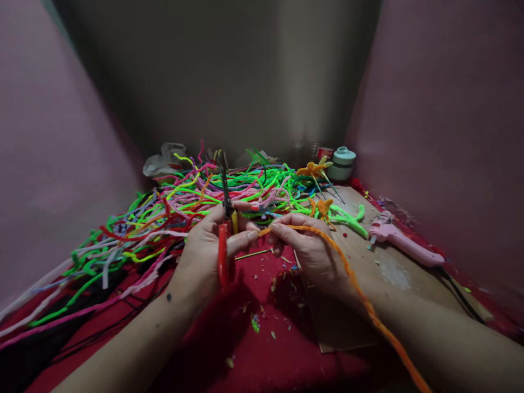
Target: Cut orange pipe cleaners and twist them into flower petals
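My left hand (204, 248) is closed around a red-handled tool (223, 251) with long dark metal jaws pointing up; whether it is pliers or scissors I cannot tell. Its thumb and fingertip also pinch the short end of an orange pipe cleaner (347, 267). Close beside them, the thumb and fingers of my right hand (311, 248) pinch the same pipe cleaner. From there its long fuzzy length passes over my right wrist and hangs down to the lower right edge of the view.
Behind my hands spreads a big heap of coloured pipe cleaners (233, 191). To the right, a cardboard sheet (364, 284) carries a pink glue gun (405, 243) and orange pipe-cleaner flowers (321, 208). A pale green jar (343, 162) stands behind. Scraps litter the red cloth (262, 338).
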Demonstrator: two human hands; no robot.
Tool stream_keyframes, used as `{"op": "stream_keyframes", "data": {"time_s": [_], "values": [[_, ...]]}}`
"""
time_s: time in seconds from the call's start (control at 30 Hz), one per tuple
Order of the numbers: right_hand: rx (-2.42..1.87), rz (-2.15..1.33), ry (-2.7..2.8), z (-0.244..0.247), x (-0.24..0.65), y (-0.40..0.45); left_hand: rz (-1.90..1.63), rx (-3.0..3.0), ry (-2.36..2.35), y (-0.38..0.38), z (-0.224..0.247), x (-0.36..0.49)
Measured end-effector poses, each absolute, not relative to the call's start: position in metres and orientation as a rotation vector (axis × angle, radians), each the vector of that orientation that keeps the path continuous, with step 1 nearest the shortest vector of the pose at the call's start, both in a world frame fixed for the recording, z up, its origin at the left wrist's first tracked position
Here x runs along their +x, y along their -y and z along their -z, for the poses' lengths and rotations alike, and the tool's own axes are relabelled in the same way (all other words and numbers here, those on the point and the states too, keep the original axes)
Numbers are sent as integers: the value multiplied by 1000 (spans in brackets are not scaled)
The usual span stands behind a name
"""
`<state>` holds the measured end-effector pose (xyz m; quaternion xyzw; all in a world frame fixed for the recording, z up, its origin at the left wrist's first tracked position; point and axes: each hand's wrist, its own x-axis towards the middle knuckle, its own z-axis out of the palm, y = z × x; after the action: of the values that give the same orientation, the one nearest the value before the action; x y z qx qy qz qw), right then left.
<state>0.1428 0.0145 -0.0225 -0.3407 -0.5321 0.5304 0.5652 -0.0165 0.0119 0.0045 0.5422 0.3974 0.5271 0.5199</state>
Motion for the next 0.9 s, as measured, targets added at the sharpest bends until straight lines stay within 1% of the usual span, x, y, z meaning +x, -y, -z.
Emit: {"op": "stream_keyframes", "data": {"time_s": [0.3, 0.5, 0.67, 0.9], "values": [[-652, -1540, 1054, 33, 142, -23, -1274, 1316, -1007, -13, -5, -17], [-568, -1665, 989, 32, 143, -26, -1250, 1359, -1031, -16, -4, -17], [-586, -1723, 971, 29, 146, -26, -1227, 1390, -1044, -18, -4, -20], [-620, -1667, 972, 28, 146, -24, -1185, 1309, -1043, -17, -4, -18]]}}
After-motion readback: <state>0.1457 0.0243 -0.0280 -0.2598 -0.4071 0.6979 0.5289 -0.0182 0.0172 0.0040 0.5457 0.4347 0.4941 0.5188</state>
